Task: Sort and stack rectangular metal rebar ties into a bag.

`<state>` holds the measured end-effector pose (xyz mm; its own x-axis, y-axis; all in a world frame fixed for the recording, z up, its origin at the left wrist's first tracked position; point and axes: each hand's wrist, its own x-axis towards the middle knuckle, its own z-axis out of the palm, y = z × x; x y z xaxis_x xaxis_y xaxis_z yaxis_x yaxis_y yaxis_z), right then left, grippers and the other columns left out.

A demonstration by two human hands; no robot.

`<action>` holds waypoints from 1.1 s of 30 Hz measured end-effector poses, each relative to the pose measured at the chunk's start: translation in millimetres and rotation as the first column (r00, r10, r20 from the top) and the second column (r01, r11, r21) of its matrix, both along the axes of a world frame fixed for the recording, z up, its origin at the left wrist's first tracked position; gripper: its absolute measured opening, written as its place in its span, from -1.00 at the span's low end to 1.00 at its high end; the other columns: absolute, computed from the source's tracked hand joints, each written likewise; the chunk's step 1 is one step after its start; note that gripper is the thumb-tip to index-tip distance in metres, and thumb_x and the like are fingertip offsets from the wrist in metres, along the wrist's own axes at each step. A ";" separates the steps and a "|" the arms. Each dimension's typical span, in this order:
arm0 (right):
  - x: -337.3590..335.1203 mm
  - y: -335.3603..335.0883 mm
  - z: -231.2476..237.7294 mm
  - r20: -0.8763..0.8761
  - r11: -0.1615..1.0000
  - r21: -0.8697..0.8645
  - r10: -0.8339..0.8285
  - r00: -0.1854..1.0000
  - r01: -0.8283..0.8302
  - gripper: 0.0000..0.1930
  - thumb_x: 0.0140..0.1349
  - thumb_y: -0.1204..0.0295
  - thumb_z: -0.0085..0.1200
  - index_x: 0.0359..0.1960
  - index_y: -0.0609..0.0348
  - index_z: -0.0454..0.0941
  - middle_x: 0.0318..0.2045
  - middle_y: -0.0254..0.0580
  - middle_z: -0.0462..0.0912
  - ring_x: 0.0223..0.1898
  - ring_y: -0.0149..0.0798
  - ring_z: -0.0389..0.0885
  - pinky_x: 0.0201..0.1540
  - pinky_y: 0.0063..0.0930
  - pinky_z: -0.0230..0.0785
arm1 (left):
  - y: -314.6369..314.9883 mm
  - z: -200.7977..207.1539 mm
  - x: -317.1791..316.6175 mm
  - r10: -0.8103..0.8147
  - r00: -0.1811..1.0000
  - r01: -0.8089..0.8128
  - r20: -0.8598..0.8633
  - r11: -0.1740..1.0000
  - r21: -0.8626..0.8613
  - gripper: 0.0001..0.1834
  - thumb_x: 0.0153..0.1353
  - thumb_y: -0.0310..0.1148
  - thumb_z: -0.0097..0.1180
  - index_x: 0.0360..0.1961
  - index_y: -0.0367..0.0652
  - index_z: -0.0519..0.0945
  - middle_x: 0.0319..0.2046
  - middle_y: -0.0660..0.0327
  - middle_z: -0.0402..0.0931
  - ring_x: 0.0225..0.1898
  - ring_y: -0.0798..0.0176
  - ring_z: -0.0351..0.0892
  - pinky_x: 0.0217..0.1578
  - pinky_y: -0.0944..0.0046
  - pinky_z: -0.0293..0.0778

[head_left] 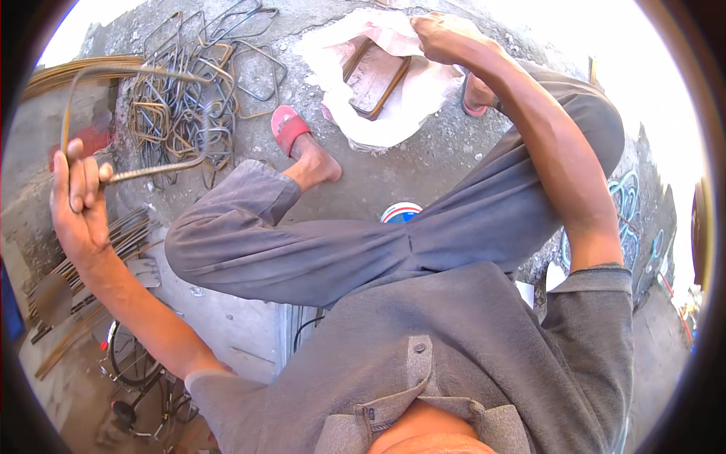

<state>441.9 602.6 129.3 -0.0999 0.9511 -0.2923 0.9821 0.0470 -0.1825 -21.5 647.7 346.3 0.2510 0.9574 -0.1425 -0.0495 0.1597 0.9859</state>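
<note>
My left hand (82,200) is raised at the far left, its fingers closed round a bent steel rebar stirrup (155,171). The stirrup is a ribbed, roughly rectangular loop, slightly blurred along its right side. At the upper middle, my right hand (446,36) grips the rim of a white sack (367,136), its fingertips partly hidden by the hand itself. The sack's mouth is spread wide. Inside it lies a brownish rectangular rebar stirrup (391,91); whatever is deeper in the sack cannot be made out.
A tangled heap of stirrups (181,106) lies on the rough ground at upper left, near long bundled rods (83,69). My foot in a red sandal (290,132) stands between heap and sack. A bicycle (136,356) is at lower left; bluish metal loops (626,200) lie at right.
</note>
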 end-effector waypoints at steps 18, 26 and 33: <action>-14.8 -25.4 7.0 -0.744 0.828 -0.529 -0.559 0.367 0.187 -0.60 0.27 0.15 -0.02 -0.14 0.31 0.52 -0.41 -0.12 0.58 -0.50 -0.32 0.58 -0.48 -0.56 0.46 | -103.8 -212.9 273.5 -0.392 0.770 0.490 -0.504 0.869 0.072 -0.72 0.32 -0.30 0.00 -0.26 -0.34 0.61 -0.56 0.23 0.54 -0.49 0.44 0.47 -0.41 0.38 0.39; -21.1 -13.9 -40.6 -0.394 0.947 -0.223 0.131 0.910 -0.232 -0.84 -0.02 0.49 0.05 -0.58 0.38 0.59 -0.55 -0.17 0.57 -0.62 -0.38 0.50 -0.59 -0.52 0.35 | -52.5 -277.6 265.2 -0.253 0.629 0.416 -0.735 0.909 0.043 -0.54 0.18 -0.29 0.10 0.04 -0.38 0.45 -0.17 -0.07 0.59 -0.15 -0.03 0.63 -0.06 0.11 0.51; -13.9 -1.9 -14.3 -0.758 0.911 -0.399 -0.264 0.597 -0.104 -0.84 0.10 0.42 -0.03 -0.38 0.25 0.51 -0.69 -0.32 0.50 -0.69 -0.43 0.40 -0.66 -0.49 0.25 | -1.3 -343.7 274.5 -0.355 0.389 0.640 -0.850 0.768 -0.028 -0.47 0.07 -0.12 0.24 0.01 -0.22 0.52 -0.11 -0.13 0.57 -0.02 -0.12 0.56 0.00 0.01 0.44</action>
